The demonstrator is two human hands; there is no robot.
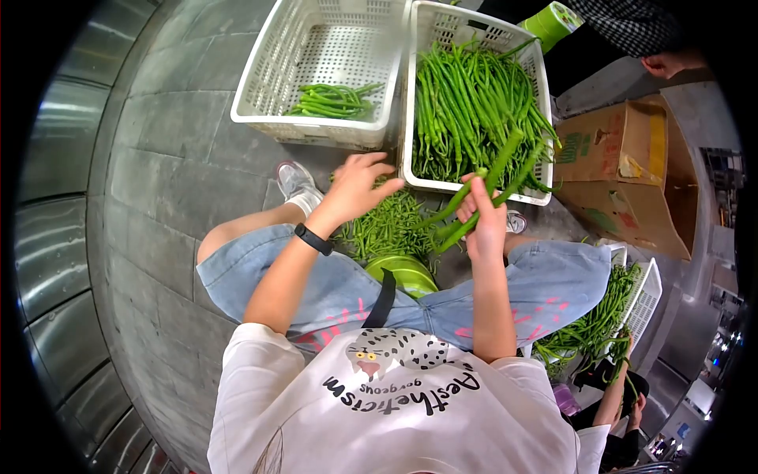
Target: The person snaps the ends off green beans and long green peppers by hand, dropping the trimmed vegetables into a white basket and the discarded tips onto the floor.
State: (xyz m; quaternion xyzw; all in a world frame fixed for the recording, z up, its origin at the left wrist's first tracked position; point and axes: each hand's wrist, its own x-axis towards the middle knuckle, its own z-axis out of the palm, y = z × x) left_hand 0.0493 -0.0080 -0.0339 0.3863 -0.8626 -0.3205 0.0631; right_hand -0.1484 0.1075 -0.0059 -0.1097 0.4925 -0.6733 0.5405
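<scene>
My right hand (484,221) is closed around a few long green chili peppers (505,158), which stick out above and below the fingers. It hovers at the near edge of a white crate (408,150) filled with long green chili peppers (466,103). My left hand (359,188) is empty, fingers apart and slightly blurred, over the floor near a second white crate (257,95). That crate holds a small bunch of green peppers (332,101). Below my hands, a heap of small green pieces (391,225) lies between my feet, behind a green plastic rim (403,272).
A worn cardboard box (612,158) stands right of the full crate. Another white crate (647,296) with peppers is at lower right, beside a person's hands (612,403). At top right are a co-worker's hand (667,63) and a green round container (553,25).
</scene>
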